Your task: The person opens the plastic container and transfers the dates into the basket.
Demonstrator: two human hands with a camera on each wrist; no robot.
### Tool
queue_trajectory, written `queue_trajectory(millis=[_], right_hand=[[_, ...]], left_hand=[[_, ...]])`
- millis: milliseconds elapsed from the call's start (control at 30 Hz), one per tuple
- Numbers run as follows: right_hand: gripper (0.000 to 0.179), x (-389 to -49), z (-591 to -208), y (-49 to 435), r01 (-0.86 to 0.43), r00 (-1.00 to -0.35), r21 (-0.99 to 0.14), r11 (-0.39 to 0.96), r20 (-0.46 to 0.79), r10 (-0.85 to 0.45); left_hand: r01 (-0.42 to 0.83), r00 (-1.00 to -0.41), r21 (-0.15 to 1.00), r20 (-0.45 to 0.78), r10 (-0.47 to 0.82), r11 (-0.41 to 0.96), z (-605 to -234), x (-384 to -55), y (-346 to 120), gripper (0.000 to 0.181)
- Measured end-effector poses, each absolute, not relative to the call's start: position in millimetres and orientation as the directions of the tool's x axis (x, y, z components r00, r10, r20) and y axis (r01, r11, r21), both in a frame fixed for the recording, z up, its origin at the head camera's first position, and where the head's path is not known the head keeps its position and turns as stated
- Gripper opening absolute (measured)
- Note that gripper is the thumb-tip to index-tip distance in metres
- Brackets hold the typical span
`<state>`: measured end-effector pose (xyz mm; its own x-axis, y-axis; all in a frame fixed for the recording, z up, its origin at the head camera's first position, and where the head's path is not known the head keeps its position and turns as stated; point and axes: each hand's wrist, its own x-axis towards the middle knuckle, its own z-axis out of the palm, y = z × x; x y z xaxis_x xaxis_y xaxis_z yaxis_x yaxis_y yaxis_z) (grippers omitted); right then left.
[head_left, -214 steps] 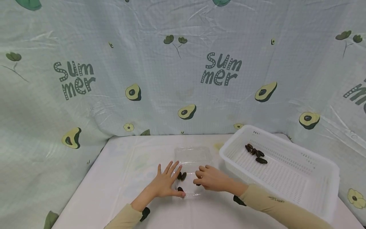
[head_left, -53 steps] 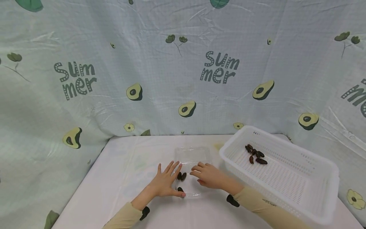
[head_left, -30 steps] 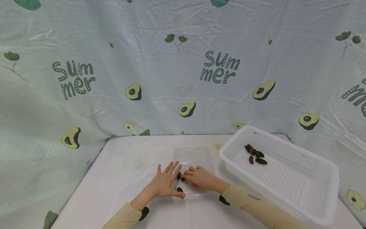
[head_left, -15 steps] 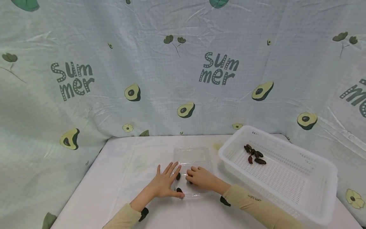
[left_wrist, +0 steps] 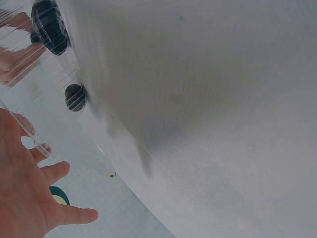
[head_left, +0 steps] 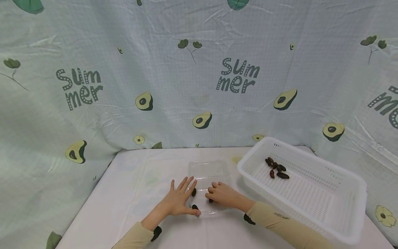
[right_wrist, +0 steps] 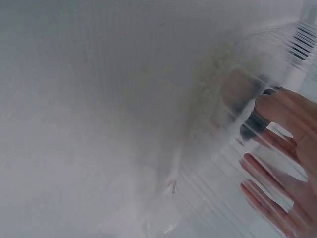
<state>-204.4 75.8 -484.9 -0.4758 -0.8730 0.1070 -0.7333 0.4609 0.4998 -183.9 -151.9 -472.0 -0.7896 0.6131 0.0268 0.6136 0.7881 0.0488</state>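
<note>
A clear plastic clamshell box (head_left: 209, 170) lies open on the table, lid to the back. My left hand (head_left: 176, 200) is spread along its left side, the thumb at the front rim. Two dark, date-like fruits (head_left: 194, 192) sit in the box close to that hand's fingers; in the left wrist view, one fruit (left_wrist: 75, 97) shows through the ribbed wall. My right hand (head_left: 225, 195) is low over the right half of the box, and pinches another dark, date-like fruit (right_wrist: 255, 125) between thumb and forefinger. Its remaining fingers are loosely spread in the right wrist view.
A white perforated plastic basket (head_left: 314, 195) stands at the right, beside the right forearm. Several dark brown fruits (head_left: 282, 175) lie towards its back left end. The white-covered table (head_left: 140, 180) meets a printed curtain (head_left: 168, 131) at the back.
My right hand comes in from the right, takes the fruit nearest the left hand's fingertips and draws it rightward. Earlier, one more reddish fruit came into the basket. My left hand stays put.
</note>
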Motion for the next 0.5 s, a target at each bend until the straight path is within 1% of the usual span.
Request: queue_trajectory(millis=[267, 500], right_hand=[[0.013, -193, -465, 91, -0.724, -0.425, 0.527, 0.446, 0.168, -0.889], [0.020, -180, -439, 103, -0.733, -0.431, 0.511, 0.449, 0.160, -0.888]], left_hand=[[0.620, -0.784, 0.046, 0.031, 0.620, 0.783, -475, -186, -151, 0.106], [0.609, -0.793, 0.046, 0.023, 0.609, 0.792, -474, -185, -151, 0.107]])
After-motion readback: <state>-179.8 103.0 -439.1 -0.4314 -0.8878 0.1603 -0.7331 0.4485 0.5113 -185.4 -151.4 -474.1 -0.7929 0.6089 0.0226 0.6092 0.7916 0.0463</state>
